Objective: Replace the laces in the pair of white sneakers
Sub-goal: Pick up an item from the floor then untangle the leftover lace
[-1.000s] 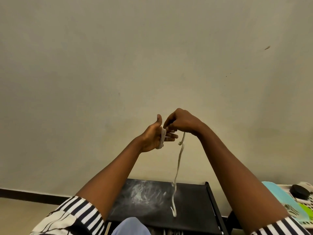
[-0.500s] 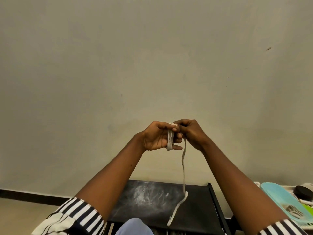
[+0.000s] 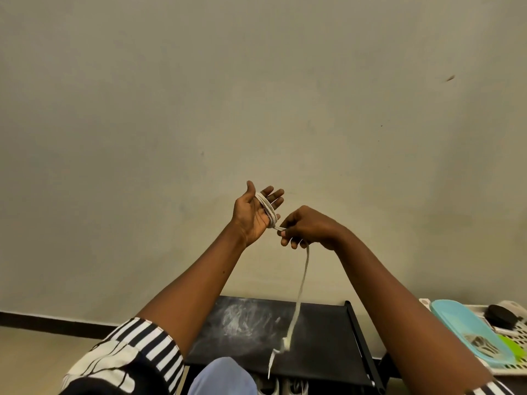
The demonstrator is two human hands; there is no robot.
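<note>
While you hold both arms raised in front of the plain wall point(image 3: 256, 95), a dark skirting strip point(image 3: 42, 320) runs along its foot at your far left, and your striped sleeve point(image 3: 128, 349) fills the lower left corner. Your left hand point(image 3: 252, 215) is held palm up with the thumb out and the fingers straight and slightly spread. The lace point(image 3: 268, 210) is wound in several turns round those fingers, just above the palm. From the lowest turn a short stretch runs across to your right hand point(image 3: 309, 228), which sits just beside the left and a little lower, its fingers curled and pinching the lace between thumb and fingertips. Below that hand the rest of the lace hangs free in 1 long strand, ending in a loose kink in front of the black rack point(image 3: 322, 332), whose top is smeared with pale scuff marks. Your blue-clad knee point(image 3: 222, 377) shows at the bottom edge, and beside it, under the rack's top, the pale shapes of the sneakers point(image 3: 285, 388) are mostly cut off. To the right of the rack, a turquoise lid point(image 3: 462, 326) lies on a white basket point(image 3: 510, 366), with a round black object point(image 3: 500, 316) and a green piece point(image 3: 512, 347) next to it.
</note>
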